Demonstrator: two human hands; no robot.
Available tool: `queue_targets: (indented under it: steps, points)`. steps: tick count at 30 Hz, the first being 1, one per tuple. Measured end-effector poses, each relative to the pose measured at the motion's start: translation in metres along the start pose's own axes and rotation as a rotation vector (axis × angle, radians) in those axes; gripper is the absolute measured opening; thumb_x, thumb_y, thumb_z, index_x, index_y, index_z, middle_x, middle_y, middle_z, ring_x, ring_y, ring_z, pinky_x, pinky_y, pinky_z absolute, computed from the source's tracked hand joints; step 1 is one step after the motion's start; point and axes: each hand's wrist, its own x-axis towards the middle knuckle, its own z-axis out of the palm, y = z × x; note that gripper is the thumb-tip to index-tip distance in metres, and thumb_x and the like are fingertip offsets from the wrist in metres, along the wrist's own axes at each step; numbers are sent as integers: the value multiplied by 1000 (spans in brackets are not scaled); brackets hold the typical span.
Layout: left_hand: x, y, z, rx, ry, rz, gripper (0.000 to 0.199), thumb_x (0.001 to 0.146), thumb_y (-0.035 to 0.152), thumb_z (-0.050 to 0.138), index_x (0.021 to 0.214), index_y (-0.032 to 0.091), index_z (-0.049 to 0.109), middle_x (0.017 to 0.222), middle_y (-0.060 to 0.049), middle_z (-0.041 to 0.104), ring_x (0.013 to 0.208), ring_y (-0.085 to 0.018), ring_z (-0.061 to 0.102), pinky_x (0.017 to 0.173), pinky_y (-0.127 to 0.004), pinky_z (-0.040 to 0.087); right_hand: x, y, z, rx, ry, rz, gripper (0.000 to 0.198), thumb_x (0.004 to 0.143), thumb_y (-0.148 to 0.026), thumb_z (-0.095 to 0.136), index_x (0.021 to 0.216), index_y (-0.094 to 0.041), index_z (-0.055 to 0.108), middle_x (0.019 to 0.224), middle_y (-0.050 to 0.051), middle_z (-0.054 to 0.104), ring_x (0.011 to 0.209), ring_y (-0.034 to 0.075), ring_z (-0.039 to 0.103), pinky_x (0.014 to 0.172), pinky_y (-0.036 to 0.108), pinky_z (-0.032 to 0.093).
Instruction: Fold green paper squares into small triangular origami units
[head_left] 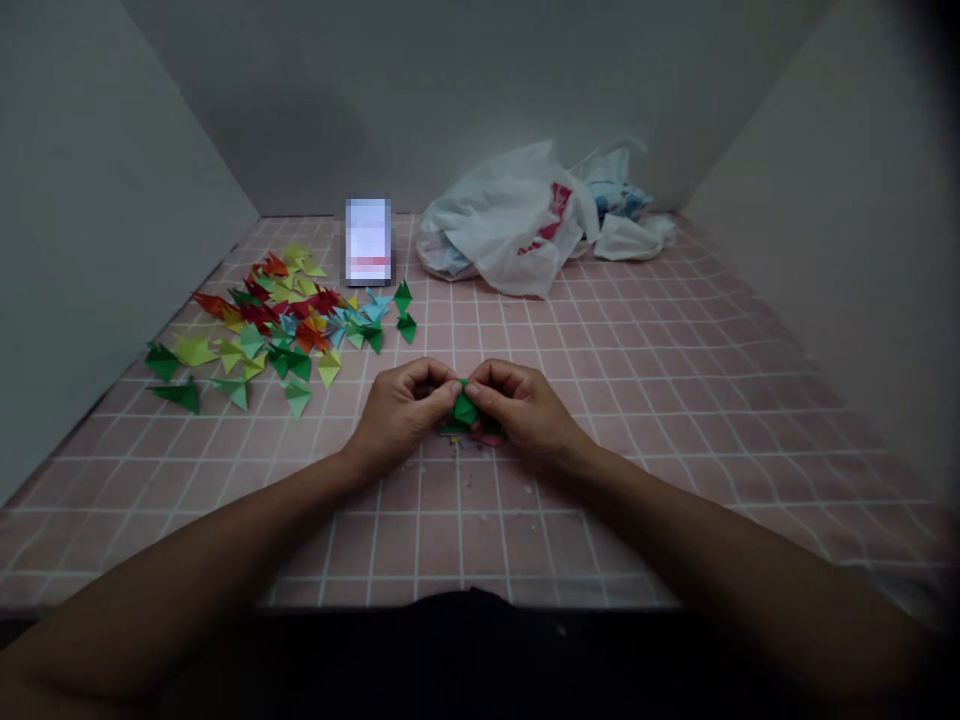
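Observation:
A small folded piece of green paper (465, 408) is held up between my two hands, just above the table. My left hand (405, 405) pinches its left upper edge between thumb and fingers. On the other side, my right hand (521, 400) grips it the same way, the two thumbs almost meeting at the top. Under the paper, partly hidden by the hands, lie more green paper and a bit of pink. To the left rests a pile of folded paper cranes (277, 320) in green, yellow, red, orange and light blue.
A phone (368, 242) with a lit, blurred screen stands behind the cranes. Crumpled white plastic bags (517, 220) lie at the back. Pink checked cloth (637, 400) covers the table, with small white scraps near the hands. Grey walls (450, 90) enclose the back and sides.

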Motion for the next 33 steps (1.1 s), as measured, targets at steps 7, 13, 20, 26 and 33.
queue_targets:
  steps: [7,13,20,26,33]
  points:
    - [-1,5,1,47,-10,75,17,82,32,68,80,16,65,65,1,61,56,-11,56,53,-23,47,-2,1,2,-54,-12,-67,25,90,-38,63,78,-20,51,60,-5,54,51,8,51,46,20,40]
    - [1,4,0,11,8,67,17,81,32,70,79,15,65,65,1,61,55,-9,55,52,-21,45,-1,-2,1,-72,-37,-60,19,90,-32,62,79,-20,53,61,-4,56,51,8,51,45,20,38]
    - [1,3,0,-17,36,61,18,80,32,71,79,16,64,63,2,60,53,-10,55,50,-21,45,-3,-5,2,-95,-44,-57,12,89,-28,60,83,-19,55,63,-4,57,54,10,53,47,20,39]
    - [2,5,0,-15,36,68,16,80,31,70,77,16,64,63,2,60,54,-9,55,51,-21,45,-4,-5,-1,-92,-85,-32,22,89,-35,64,78,-19,56,59,-4,58,52,9,53,52,22,41]
    - [3,6,0,-67,34,28,19,80,33,72,77,16,65,63,2,60,53,-9,54,50,-20,46,-3,-4,-3,-91,-74,-31,24,87,-38,66,76,-19,57,54,-5,56,47,9,50,46,21,36]
